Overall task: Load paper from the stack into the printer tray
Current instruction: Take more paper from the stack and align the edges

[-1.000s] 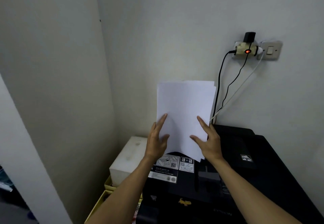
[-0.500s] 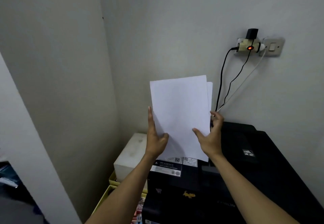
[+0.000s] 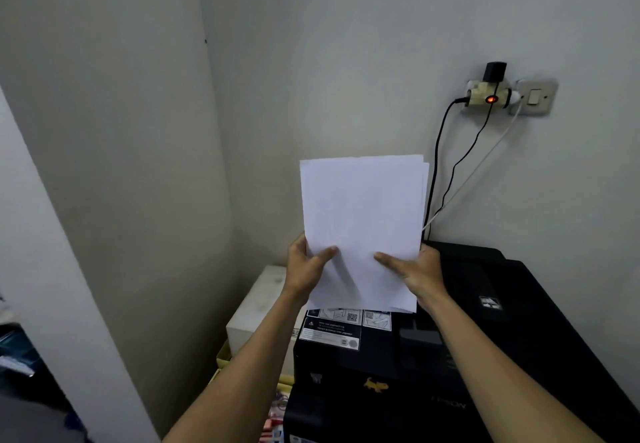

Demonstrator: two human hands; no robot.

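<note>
The left hand and the right hand are each gripping a side edge of the upright paper sheaf, thumbs pressing its front, above the black printer.

No worktop surface was visible; whatever carried the gear sat out of frame. Black printer filled the right corner, back against the wall, label stickers on its top left panel, a small yellow sticker on its front. White box stood just beside the printer's left side, resting on yellow-edged items. What carried those couldn't be told.
</note>
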